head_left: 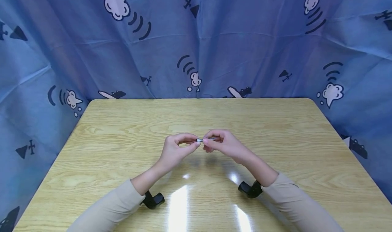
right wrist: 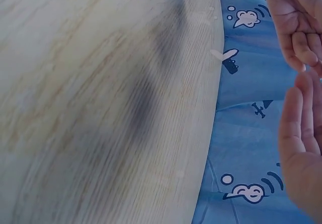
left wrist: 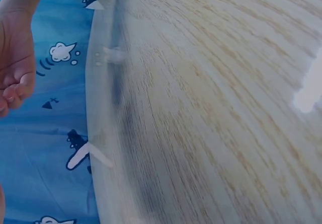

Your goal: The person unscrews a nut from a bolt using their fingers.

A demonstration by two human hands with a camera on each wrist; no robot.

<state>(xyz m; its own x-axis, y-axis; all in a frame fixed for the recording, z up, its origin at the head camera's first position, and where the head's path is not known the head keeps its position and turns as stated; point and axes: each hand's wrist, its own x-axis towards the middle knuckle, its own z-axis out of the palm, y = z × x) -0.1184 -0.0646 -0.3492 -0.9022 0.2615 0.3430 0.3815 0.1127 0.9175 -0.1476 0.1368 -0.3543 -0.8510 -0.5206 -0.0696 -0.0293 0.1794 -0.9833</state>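
Observation:
A small silver rod-like metal piece (head_left: 200,140) is held above the middle of the table, its exact kind too small to tell. My left hand (head_left: 180,147) pinches its left end between thumb and fingers. From the other side, my right hand (head_left: 223,144) pinches the right part, and its fingers cover much of the piece. The two hands almost meet. In the left wrist view the right hand (left wrist: 14,63) shows at the upper left. The right wrist view has the left hand (right wrist: 298,22) above and the right hand (right wrist: 306,138) below; the piece cannot be made out there.
A light wood-grain table (head_left: 122,123) with bright reflections lies beneath both hands. Behind it and at its sides hangs a blue curtain (head_left: 239,55) printed with clouds and planes. Black camera mounts sit at the left wrist (head_left: 153,200) and right wrist (head_left: 250,189).

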